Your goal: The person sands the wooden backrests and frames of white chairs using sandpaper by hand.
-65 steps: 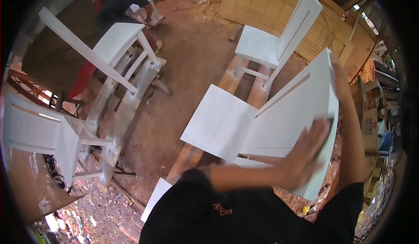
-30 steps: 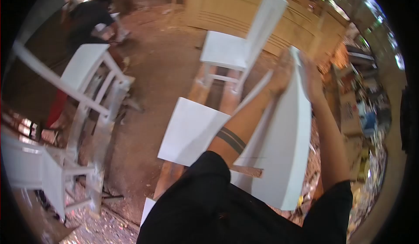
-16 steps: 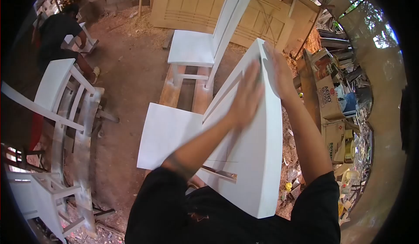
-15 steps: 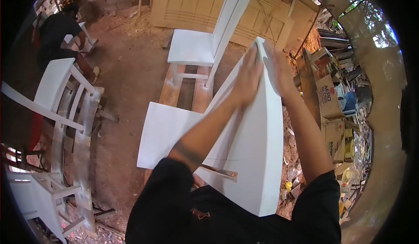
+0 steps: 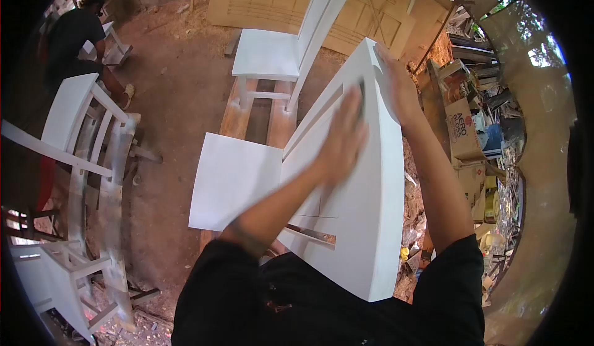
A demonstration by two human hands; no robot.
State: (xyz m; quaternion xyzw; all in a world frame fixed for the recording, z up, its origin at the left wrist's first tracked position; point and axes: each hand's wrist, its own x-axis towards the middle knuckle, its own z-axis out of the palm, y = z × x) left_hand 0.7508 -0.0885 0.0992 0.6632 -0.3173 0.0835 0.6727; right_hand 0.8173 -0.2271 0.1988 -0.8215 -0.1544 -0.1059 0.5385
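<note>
A white wooden chair (image 5: 385, 222) stands right in front of me, its slotted backrest toward me and its flat seat (image 5: 235, 179) to the left. My left hand (image 5: 343, 139), blurred by motion, presses on the broad face of the backrest. A thin dark edge that looks like sandpaper (image 5: 362, 89) shows at its fingertips; most of it is hidden under the hand. My right hand (image 5: 401, 92) holds the outer edge of the backrest near its top, with part of the fingers out of sight behind it.
Another white chair (image 5: 266, 52) stands ahead on wooden planks (image 5: 235, 116). More white chairs (image 5: 71, 108) rest on a bench at left, near a crouching person (image 5: 71, 40). Carved door panels (image 5: 266, 3) lean at the back. Cardboard boxes (image 5: 461, 126) and scrap line the right.
My left hand has slid down the backrest, away from its top and toward me. My right hand stays at the upper edge. The view has shifted slightly.
</note>
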